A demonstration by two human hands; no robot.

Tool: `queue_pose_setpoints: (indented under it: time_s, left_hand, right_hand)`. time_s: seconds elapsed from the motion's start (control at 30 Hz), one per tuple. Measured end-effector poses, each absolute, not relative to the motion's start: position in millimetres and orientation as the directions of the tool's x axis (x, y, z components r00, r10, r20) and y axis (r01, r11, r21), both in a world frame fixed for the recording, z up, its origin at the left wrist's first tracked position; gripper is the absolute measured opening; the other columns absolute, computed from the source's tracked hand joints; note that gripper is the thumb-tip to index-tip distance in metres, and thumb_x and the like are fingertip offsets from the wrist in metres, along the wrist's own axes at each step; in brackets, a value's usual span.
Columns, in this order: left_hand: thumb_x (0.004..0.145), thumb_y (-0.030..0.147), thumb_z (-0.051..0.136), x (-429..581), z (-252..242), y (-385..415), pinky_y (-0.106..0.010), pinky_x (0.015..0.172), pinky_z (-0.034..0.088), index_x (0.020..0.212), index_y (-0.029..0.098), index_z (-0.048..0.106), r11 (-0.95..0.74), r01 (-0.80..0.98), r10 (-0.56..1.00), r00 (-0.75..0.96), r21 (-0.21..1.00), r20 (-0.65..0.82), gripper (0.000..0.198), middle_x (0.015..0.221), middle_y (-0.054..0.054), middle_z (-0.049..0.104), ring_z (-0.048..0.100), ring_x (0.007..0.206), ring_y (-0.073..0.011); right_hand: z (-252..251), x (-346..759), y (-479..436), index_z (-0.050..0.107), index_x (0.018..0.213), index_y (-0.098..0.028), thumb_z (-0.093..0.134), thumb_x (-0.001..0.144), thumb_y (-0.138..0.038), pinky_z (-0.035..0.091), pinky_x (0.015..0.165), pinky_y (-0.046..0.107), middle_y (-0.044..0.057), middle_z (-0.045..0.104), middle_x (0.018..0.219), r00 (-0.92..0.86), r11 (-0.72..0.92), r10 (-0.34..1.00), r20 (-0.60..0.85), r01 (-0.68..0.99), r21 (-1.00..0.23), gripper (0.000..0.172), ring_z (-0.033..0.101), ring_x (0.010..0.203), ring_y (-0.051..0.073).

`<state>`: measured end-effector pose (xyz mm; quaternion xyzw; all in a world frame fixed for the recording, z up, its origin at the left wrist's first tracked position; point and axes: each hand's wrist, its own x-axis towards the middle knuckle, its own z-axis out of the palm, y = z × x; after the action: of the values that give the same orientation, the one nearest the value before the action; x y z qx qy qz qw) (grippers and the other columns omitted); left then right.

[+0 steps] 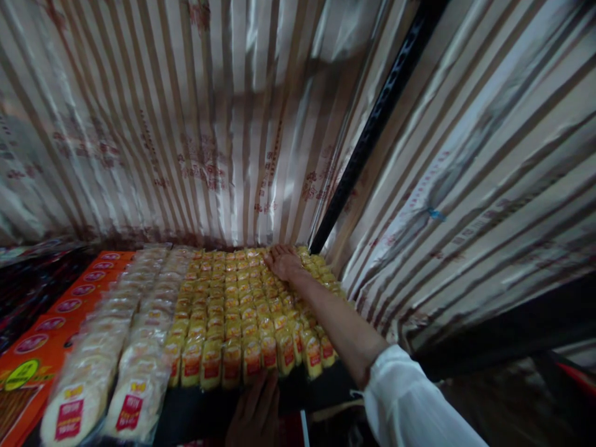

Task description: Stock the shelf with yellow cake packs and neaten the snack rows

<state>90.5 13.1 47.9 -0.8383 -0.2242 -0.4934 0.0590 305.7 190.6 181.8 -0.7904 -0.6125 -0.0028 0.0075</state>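
Observation:
Small yellow-wrapped snack packs (246,298) with red labels stand in several tight rows on a dark shelf (195,410). My right hand (285,264) reaches over them to the back, palm down, its fingers stretched across the rearmost packs beside a black post. Lower down, at the shelf's front edge, my left hand (256,406) has its fingers extended up toward the front packs. It is dim there, and whether the fingertips touch the packs I cannot tell. Neither hand shows anything gripped.
To the left stand two rows of clear-wrapped round pale flatbreads or crackers (74,403), then orange packages (60,316) and dark shiny packets (37,292). Striped printed sheeting (223,124) hangs behind and at the right. A black perforated post (363,143) rises at the back corner.

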Motion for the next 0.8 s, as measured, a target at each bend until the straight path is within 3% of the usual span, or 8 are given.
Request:
queue_pose_setpoints:
  time_s: [0.1,0.2,0.33,0.47,0.57,0.67,0.8]
  left_hand:
    - [0.093,0.025,0.029,88,52,13,-0.026,0.112,0.014,0.092,0.016,0.068,-0.895,0.436,0.306,0.445,0.095,0.841,0.039,0.102,-0.004,0.069,0.027,0.135,-0.0142]
    - [0.093,0.026,0.029,86,54,13,-0.028,0.112,0.014,0.092,0.017,0.068,-0.890,0.451,0.305,0.475,0.069,0.825,0.040,0.105,-0.003,0.068,0.028,0.134,-0.0152]
    - [0.093,0.028,0.030,82,54,9,-0.026,0.111,0.014,0.097,0.018,0.067,-0.879,0.474,0.330,0.518,0.057,0.789,0.039,0.109,-0.002,0.066,0.030,0.132,-0.0146]
    - [0.089,0.024,0.033,76,54,8,-0.028,0.104,0.026,0.103,0.017,0.065,-0.877,0.479,0.341,0.559,0.041,0.755,0.036,0.117,-0.003,0.063,0.038,0.126,-0.0171]
    - [0.085,0.017,0.036,72,57,7,-0.029,0.097,0.036,0.106,0.016,0.064,-0.887,0.461,0.321,0.597,0.013,0.735,0.035,0.122,-0.004,0.060,0.040,0.126,-0.0195]
    - [0.082,0.016,0.039,67,63,4,-0.029,0.093,0.041,0.110,0.015,0.062,-0.895,0.445,0.320,0.621,0.014,0.716,0.036,0.126,-0.006,0.057,0.038,0.128,-0.0213]
    - [0.082,0.016,0.040,57,71,-7,-0.031,0.093,0.045,0.113,0.015,0.060,-0.894,0.442,0.365,0.623,0.075,0.692,0.037,0.128,-0.007,0.055,0.037,0.129,-0.0223]
  right_hand:
    - [180,309,185,0.038,0.137,-0.013,0.020,0.095,-0.047,0.013,0.110,0.038,0.010,0.032,0.147,0.232,-0.232,0.973,0.014,0.973,-0.009,0.058,0.020,0.138,0.022]
    - [180,315,176,0.031,0.141,-0.010,0.018,0.095,-0.048,0.009,0.111,0.040,0.012,0.021,0.151,0.314,-0.313,0.948,0.054,0.950,-0.013,0.061,0.012,0.140,0.023]
    - [181,330,163,0.029,0.141,-0.006,0.019,0.095,-0.045,0.013,0.110,0.043,0.017,0.026,0.148,0.404,-0.403,0.915,0.021,0.915,-0.036,0.061,0.019,0.138,0.026]
    - [185,339,152,0.031,0.141,-0.012,0.021,0.095,-0.045,0.015,0.111,0.038,0.011,0.029,0.148,0.346,-0.346,0.938,0.003,0.938,-0.039,0.057,0.020,0.138,0.022]
    - [186,338,137,0.026,0.143,-0.009,0.017,0.095,-0.045,0.010,0.112,0.042,0.013,0.021,0.151,0.407,-0.406,0.907,0.110,0.913,-0.026,0.060,0.010,0.140,0.023]
    - [182,338,117,0.029,0.141,-0.004,0.019,0.096,-0.043,0.013,0.111,0.045,0.017,0.021,0.150,0.494,-0.498,0.841,0.220,0.866,-0.044,0.060,0.011,0.140,0.026]
    - [182,338,97,0.041,0.133,0.000,0.023,0.095,-0.036,0.018,0.112,0.043,0.019,0.028,0.147,0.352,-0.355,0.848,0.396,0.932,-0.069,0.056,0.014,0.140,0.025]
